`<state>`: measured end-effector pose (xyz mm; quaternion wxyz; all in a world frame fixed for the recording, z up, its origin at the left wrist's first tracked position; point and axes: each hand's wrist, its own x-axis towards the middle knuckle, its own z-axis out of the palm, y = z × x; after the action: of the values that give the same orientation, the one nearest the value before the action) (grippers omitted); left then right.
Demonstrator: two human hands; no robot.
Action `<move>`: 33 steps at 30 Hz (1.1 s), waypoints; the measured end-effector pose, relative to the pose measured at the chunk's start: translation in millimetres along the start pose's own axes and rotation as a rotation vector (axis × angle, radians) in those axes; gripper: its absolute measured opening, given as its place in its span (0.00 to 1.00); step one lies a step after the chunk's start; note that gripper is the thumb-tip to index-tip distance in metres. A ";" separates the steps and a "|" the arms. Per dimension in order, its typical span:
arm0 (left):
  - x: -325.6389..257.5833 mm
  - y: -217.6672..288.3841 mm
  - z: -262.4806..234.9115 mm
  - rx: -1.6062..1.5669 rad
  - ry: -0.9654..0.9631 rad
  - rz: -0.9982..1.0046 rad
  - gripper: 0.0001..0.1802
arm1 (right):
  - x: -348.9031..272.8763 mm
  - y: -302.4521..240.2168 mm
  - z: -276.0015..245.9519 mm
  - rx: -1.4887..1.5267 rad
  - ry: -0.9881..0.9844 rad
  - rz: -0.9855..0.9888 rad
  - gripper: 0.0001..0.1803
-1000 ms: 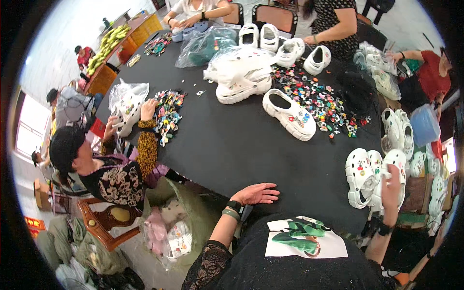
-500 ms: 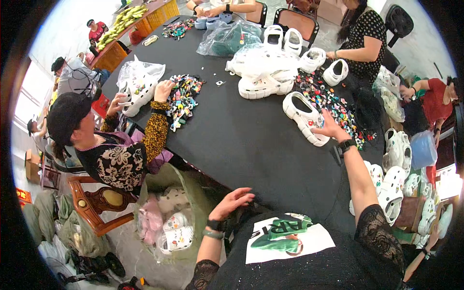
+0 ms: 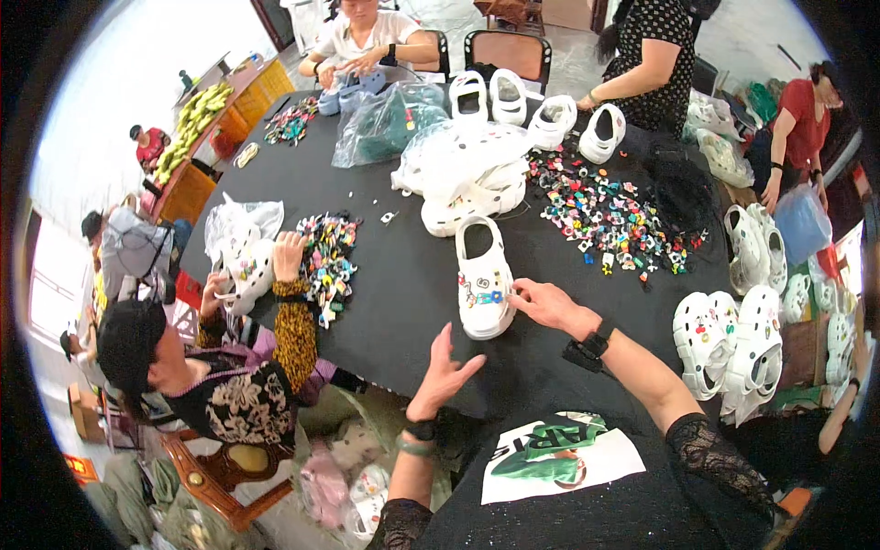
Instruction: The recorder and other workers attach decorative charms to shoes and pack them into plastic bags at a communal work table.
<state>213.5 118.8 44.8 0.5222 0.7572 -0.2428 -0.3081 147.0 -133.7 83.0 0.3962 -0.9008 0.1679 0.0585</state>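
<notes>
A white clog with colourful charms on its toe stands on the black table in front of me, toe toward me. My right hand is at the clog's right side, fingers loosely extended and fingertips at its edge; they do not wrap round it. My left hand is raised just below and left of the toe, empty, thumb and fingers apart. Beyond the right hand, a wide pile of small colourful shoe charms is spread on the table.
White clogs in clear plastic lie past the worked clog, with several loose white clogs behind. More decorated clogs are at the right edge. A co-worker at left handles a white clog beside another charm pile.
The clog has moved left from beside the charm pile and turned straighter, my right hand moving along with it. My left hand has risen toward its toe. The whole view has shifted.
</notes>
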 end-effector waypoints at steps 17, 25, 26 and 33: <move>72.8 -19.3 35.5 0.297 0.191 0.253 0.60 | 193.6 28.1 -47.3 -0.565 0.288 -0.201 0.33; 74.3 -8.3 28.4 0.194 0.198 0.246 0.53 | 194.2 38.4 -34.4 -0.391 0.526 -0.234 0.20; 73.0 -7.8 24.5 0.122 0.174 0.316 0.51 | 184.0 40.2 -32.8 -0.376 0.481 -0.200 0.21; 39.3 6.9 -15.9 -0.184 -0.486 0.163 0.49 | 39.3 36.0 -34.2 -0.399 0.352 -0.384 0.18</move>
<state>251.9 99.6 47.2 0.5384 0.5885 -0.3920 -0.4584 170.3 -191.5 71.9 0.1806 -0.9721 0.0462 -0.1422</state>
